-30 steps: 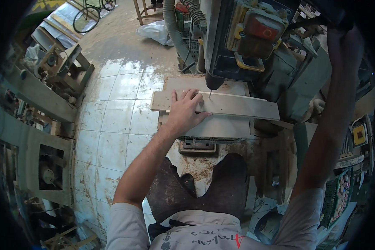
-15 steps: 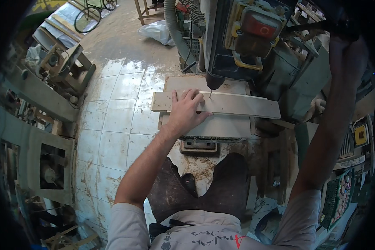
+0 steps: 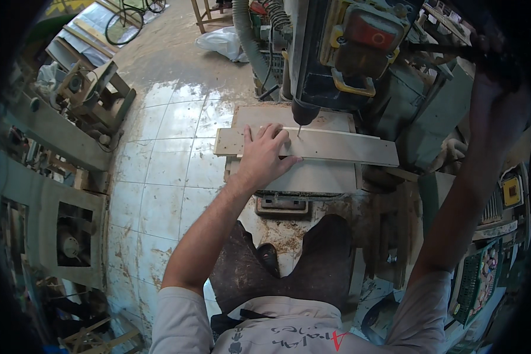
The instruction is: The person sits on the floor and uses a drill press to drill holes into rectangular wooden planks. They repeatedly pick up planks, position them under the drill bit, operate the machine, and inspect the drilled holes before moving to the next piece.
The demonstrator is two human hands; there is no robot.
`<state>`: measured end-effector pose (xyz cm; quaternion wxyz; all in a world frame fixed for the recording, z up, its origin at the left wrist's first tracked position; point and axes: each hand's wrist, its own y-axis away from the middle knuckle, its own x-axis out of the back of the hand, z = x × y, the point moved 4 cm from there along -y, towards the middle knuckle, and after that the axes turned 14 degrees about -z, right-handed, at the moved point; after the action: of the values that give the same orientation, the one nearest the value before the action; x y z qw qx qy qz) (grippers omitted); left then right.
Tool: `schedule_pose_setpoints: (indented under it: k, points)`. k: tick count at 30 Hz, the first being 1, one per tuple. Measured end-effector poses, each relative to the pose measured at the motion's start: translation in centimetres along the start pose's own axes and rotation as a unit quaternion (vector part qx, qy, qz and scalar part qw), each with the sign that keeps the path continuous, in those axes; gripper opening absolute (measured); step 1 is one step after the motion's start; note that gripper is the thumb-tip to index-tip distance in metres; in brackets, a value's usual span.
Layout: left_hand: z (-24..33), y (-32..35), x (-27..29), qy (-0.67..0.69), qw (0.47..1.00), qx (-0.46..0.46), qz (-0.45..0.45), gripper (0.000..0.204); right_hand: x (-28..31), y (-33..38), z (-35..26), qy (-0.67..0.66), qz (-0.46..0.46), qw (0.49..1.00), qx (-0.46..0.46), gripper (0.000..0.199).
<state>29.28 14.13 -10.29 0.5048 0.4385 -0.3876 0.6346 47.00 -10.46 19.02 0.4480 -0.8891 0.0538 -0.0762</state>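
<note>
A long pale wooden board (image 3: pixel 342 147) lies across the table (image 3: pixel 312 177) of a drill press (image 3: pixel 336 53). My left hand (image 3: pixel 265 154) presses flat on the board's left part, fingers spread, just left of the drill bit (image 3: pixel 298 130), which points down at the board's far edge. My right arm reaches up at the right, and my right hand (image 3: pixel 494 59) is closed around the machine's dark feed handle near the picture's rim.
The tiled floor (image 3: pixel 165 177) is dusty with sawdust. Woodworking machines and wood pieces (image 3: pixel 76 106) line the left side. A grey hose (image 3: pixel 248 35) hangs behind the drill press. A bicycle (image 3: pixel 130 17) and a white bag (image 3: pixel 221 42) stand farther off. My legs are below the table.
The drill head appears slightly higher in the view; my left hand and the board stay in place. My right hand keeps hold of the handle.
</note>
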Motion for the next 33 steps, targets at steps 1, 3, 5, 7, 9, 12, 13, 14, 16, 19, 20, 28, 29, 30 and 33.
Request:
schedule_pose_setpoints:
  k: [1, 3, 5, 7, 9, 12, 13, 14, 16, 19, 20, 28, 29, 30, 33]
  points:
    - [-0.1, 0.1, 0.0, -0.002, 1.000, 0.000, 0.006, 0.045, -0.8, 0.5, 0.0, 0.022, 0.023, 0.999, 0.000, 0.031]
    - [-0.1, 0.0, -0.1, 0.002, 1.000, -0.003, 0.006, 0.044, -1.9, 2.6, 0.0, 0.090, 0.101, 0.991, 0.018, 0.031]
    - [0.0, 0.1, 0.0, 0.006, 1.000, -0.003, 0.005, 0.043, -3.7, 4.6, 0.2, 0.118, 0.141, 0.983, 0.024, 0.030]
    - [0.0, 0.1, 0.1, 0.009, 1.000, -0.002, 0.004, 0.043, -4.3, 6.8, 0.1, 0.085, 0.128, 0.988, 0.008, 0.029]
    - [0.1, -0.1, -0.1, 0.004, 1.000, -0.004, 0.007, 0.042, -6.1, 9.0, 0.9, 0.075, 0.161, 0.984, 0.026, 0.027]
    - [0.1, -0.3, -0.1, 0.008, 1.000, -0.004, 0.005, 0.042, -7.9, 10.6, 2.4, 0.060, 0.204, 0.975, 0.058, 0.023]
    - [0.1, -0.3, -0.1, 0.012, 1.000, -0.004, 0.003, 0.042, -8.0, 11.2, 2.8, 0.053, 0.213, 0.973, 0.066, 0.022]
    - [-0.4, 0.2, 0.0, 0.010, 1.000, 0.007, 0.002, 0.042, -7.3, 12.1, 3.9, 0.047, 0.171, 0.981, 0.085, 0.024]
    - [-0.1, 0.0, 0.0, 0.018, 1.000, 0.001, -0.002, 0.042, -7.9, 13.5, 4.6, 0.058, 0.209, 0.970, 0.110, 0.024]
    - [-0.2, 0.0, -0.2, -0.001, 0.999, -0.023, 0.031, 0.046, -8.5, 16.0, 6.0, 0.028, 0.248, 0.958, 0.143, 0.025]
    - [-0.2, -0.1, -0.3, -0.004, 0.999, -0.024, 0.039, 0.046, -9.1, 16.3, 6.2, 0.023, 0.264, 0.954, 0.143, 0.025]
    - [-0.4, 0.2, -0.3, 0.005, 1.000, -0.006, 0.019, 0.040, -7.5, 9.6, 3.1, 0.153, 0.306, 0.933, 0.111, 0.018]
    - [0.1, -0.1, -0.4, 0.007, 1.000, -0.015, 0.019, 0.040, -6.2, 7.5, 1.7, 0.133, 0.250, 0.951, 0.125, 0.017]
    - [0.1, 0.0, -0.3, 0.004, 1.000, -0.013, 0.019, 0.040, -4.7, 5.3, 1.1, 0.135, 0.234, 0.954, 0.127, 0.016]
    - [-0.3, 0.3, 0.0, 0.001, 1.000, -0.003, 0.013, 0.040, 0.5, -2.0, 1.7, 0.152, 0.296, 0.937, 0.110, 0.018]
